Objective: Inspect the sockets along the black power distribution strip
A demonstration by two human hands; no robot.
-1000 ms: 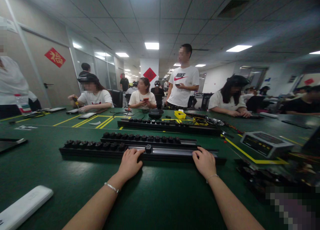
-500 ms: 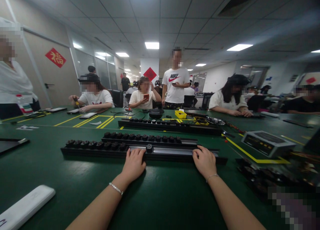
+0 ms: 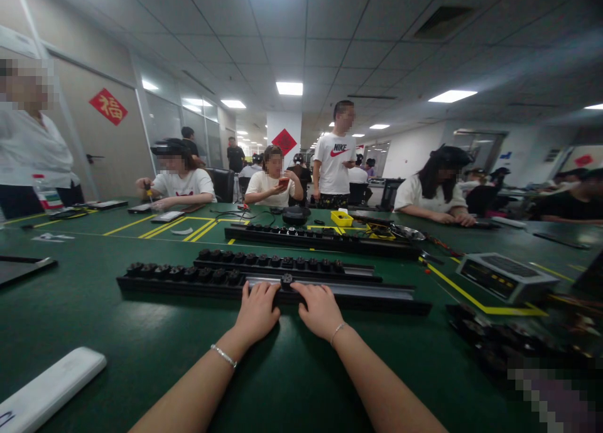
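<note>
A long black rail [image 3: 358, 293] with a silvery channel lies across the green table in front of me. Small round black socket-like modules [image 3: 205, 275] sit in a row along its left part. One separate black module [image 3: 287, 282] stands in the channel near the middle. My left hand [image 3: 259, 308] curls over the rail's front edge, its index fingertip at the module's left side. From the right, my right hand [image 3: 320, 310] reaches the same module with its index finger, the thumb lower at the rail's front. The undersides of my fingers are hidden.
Behind lies a second rail of modules [image 3: 268, 261], then a third black rail [image 3: 325, 240]. At right are a grey metal box [image 3: 506, 276] and a dark cluster of parts [image 3: 499, 339]. A white bar [image 3: 56, 389] lies front left. Co-workers sit across the table.
My right hand has left the rail's right part and moved left to the separate module. My left hand stays at the rail, its index finger now against the module.
</note>
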